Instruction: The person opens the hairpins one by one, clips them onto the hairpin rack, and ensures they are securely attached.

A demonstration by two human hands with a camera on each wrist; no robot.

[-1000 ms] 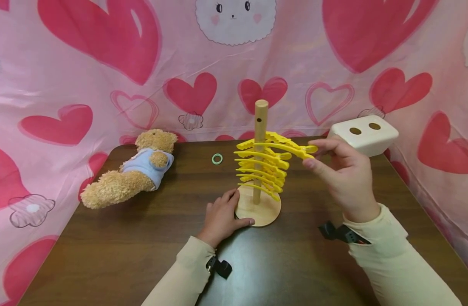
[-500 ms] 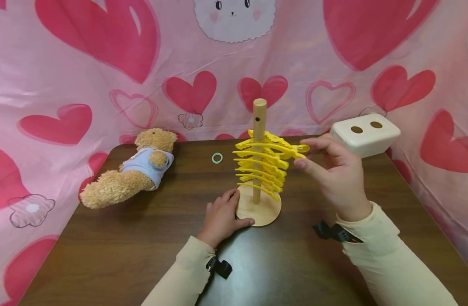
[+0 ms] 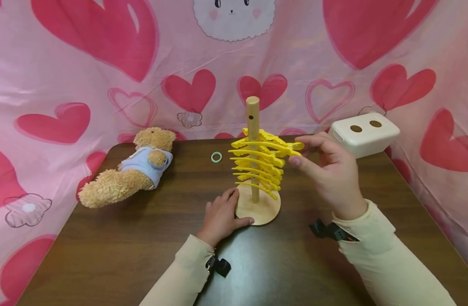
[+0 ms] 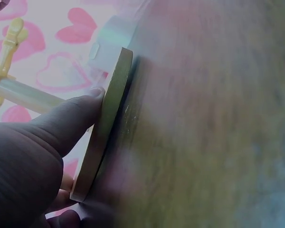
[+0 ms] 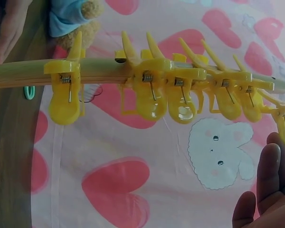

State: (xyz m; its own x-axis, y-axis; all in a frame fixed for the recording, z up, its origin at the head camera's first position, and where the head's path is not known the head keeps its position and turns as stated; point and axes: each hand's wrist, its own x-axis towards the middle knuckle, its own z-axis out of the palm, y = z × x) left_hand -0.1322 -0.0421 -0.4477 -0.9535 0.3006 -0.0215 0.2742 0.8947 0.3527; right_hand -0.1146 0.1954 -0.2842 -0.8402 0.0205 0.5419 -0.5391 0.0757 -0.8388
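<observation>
A wooden stand point(image 3: 252, 109), a round post on a disc base point(image 3: 266, 212), stands upright in the head view, its post leaning slightly left. Several yellow hair clips point(image 3: 257, 163) are clamped along the post one above another. At the base's left edge, my left hand point(image 3: 220, 216) holds the rim between spread thumb and fingers; the left wrist view shows the thumb point(image 4: 80, 114) on the disc. My right hand point(image 3: 329, 170) pinches the handle end of the topmost hair clip point(image 3: 280, 148), whose long jaws reach the post. The right wrist view shows springs on the clips point(image 5: 152, 95).
A teddy bear point(image 3: 144, 163) in a light blue top lies on the left of the dark wooden table point(image 3: 161, 238). Behind the stand is a small green ring point(image 3: 216, 157). A white box point(image 3: 365, 134) with two round holes stands at the back right.
My right hand has moved left with the top hair clip, and the post's top has tipped a little left. The left hand stays at the base.
</observation>
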